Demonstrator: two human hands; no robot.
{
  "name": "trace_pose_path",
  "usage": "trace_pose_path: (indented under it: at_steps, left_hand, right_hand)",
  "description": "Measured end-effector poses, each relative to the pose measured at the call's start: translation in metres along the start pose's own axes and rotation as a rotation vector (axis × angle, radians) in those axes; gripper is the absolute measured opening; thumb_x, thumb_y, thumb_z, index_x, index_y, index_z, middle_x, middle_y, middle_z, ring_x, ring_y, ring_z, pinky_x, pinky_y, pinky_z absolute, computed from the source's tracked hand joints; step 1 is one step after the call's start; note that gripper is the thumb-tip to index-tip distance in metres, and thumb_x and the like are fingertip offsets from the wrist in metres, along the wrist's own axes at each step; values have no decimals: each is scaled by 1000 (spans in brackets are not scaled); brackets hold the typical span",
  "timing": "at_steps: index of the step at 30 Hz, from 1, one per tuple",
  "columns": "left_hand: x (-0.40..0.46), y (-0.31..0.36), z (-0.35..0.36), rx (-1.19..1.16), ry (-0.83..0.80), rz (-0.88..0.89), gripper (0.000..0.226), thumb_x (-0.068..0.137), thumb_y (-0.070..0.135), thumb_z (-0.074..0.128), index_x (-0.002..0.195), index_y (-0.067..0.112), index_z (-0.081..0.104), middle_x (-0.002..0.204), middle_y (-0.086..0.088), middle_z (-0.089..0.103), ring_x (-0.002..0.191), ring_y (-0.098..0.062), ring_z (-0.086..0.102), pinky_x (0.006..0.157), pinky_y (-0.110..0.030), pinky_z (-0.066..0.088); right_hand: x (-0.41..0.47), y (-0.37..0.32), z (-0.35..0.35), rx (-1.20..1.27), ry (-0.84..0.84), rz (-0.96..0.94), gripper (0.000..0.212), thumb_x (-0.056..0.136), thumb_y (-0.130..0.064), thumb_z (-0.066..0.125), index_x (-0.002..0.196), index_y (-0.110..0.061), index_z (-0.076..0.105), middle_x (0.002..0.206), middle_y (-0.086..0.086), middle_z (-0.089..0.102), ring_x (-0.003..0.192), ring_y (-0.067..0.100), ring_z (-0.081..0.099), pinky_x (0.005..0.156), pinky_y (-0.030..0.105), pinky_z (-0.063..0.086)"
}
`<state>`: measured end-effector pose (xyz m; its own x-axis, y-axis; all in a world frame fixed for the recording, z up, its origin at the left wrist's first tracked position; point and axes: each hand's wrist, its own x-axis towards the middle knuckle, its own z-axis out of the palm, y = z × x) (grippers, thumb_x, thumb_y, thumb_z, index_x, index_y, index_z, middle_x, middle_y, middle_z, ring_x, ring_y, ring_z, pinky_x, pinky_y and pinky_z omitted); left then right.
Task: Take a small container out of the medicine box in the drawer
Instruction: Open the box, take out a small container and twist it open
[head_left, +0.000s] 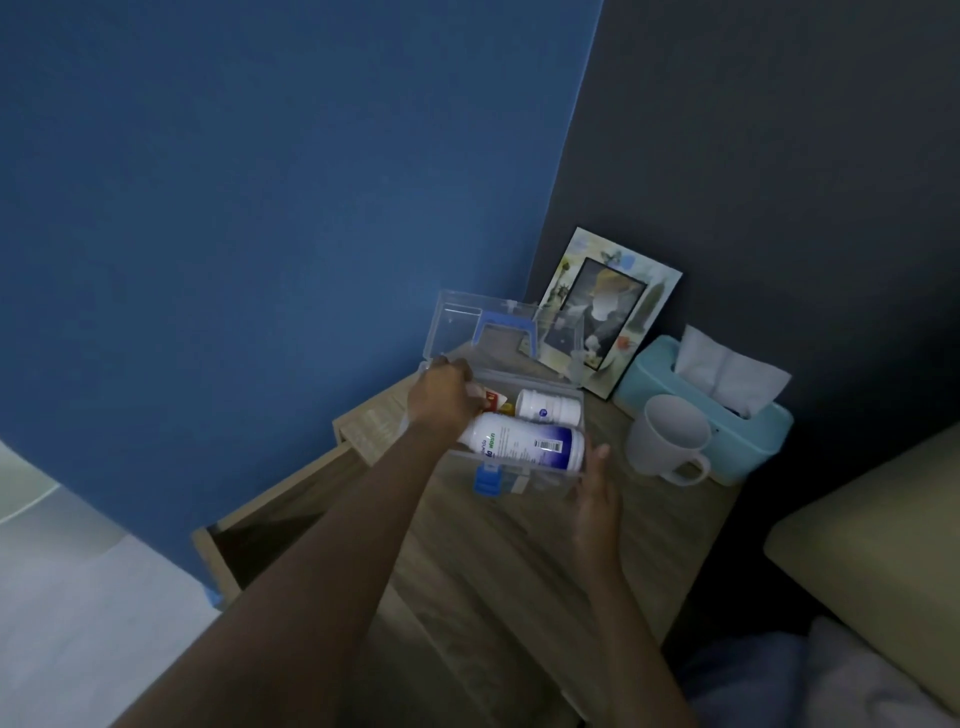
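Lid (467, 322) of the clear medicine box (524, 480) is thrown back and leans toward the picture frame (608, 306), which leaves the whole top free for you to reach in. The box sits on the nightstand top (467, 545), not in the drawer (270, 519), which stands pulled open to the left. Your left hand (441, 397) is inside the box at its far-left end, fingers curled down around something small. What it grips is hidden under the hand, so I cannot say which item it is. Just beside it lie a red-and-yellow packet (497, 401), a small white bottle (549, 406) and a large white-and-blue bottle (524, 447) along the front. Your right hand (597, 499) is flat and open against the box's right front corner, probably to keep the light box from sliding as you lift. The white mug (670, 436) and the teal tissue box (711, 410) stand close on the right, so pull up rather than sideways.
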<state>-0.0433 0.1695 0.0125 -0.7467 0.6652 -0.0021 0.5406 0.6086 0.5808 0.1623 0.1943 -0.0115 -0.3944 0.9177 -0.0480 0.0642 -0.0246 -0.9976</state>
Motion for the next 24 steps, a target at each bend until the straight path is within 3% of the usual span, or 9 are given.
trace_pose_path:
  at_steps: [3,7,9,11,12,16,20,24]
  left_hand:
    - [-2,0,-2,20,10,27,32,81,25,65,110,12,68,114,-11,64,97,-27,65,74,-32,48]
    - [-18,3,-17,-134,96,50,31,86,22,64,113,8,68,114,-13,62,96,-30,66,79,-35,52]
    - [-37,7,-26,-380,152,76,22,85,19,67,106,11,71,105,-7,67,88,-17,67,79,-30,54]
    - [-66,11,-29,-628,155,107,11,84,18,71,94,20,71,87,10,68,74,6,64,67,-8,49]
    - [-82,14,-27,-702,122,106,10,84,20,71,93,22,71,83,16,67,72,9,63,65,-4,47]
    - [-141,18,-4,-939,-102,-27,9,84,17,72,90,23,72,81,9,70,81,-10,67,79,-23,56]
    - [-184,15,15,-1060,-198,-88,10,87,15,68,90,24,72,81,5,73,80,-9,70,77,-22,56]
    - [-207,14,24,-1136,-238,-191,16,90,12,64,103,8,73,93,-9,74,85,-15,69,80,-24,58]
  right_hand:
    - [-2,-2,-1,-2,-2,4,68,92,-56,28,107,0,65,95,21,72,89,36,69,74,36,55]
    - [-5,-10,-5,-25,-2,0,58,100,-45,32,102,3,65,95,31,68,88,49,63,77,57,51]
    - [-10,-16,-8,-42,-4,-49,50,101,-41,34,107,-3,66,92,20,72,86,37,68,73,47,55]
    - [-19,-20,-12,-51,2,-123,46,99,-42,37,114,-10,66,95,8,74,87,21,71,75,35,56]
    - [-26,-21,-13,-25,3,-136,44,98,-41,40,119,-12,65,101,5,74,92,15,71,79,31,56]
    - [-55,-13,-8,115,-64,-57,28,100,-24,49,122,-25,65,117,-11,72,114,3,64,94,18,49]
    - [-80,-1,-9,160,-117,53,28,99,-14,51,124,-16,63,124,10,68,121,24,61,107,41,45]
    - [-96,6,-17,139,-109,114,28,98,-10,53,121,-21,63,122,12,68,118,25,63,108,49,43]
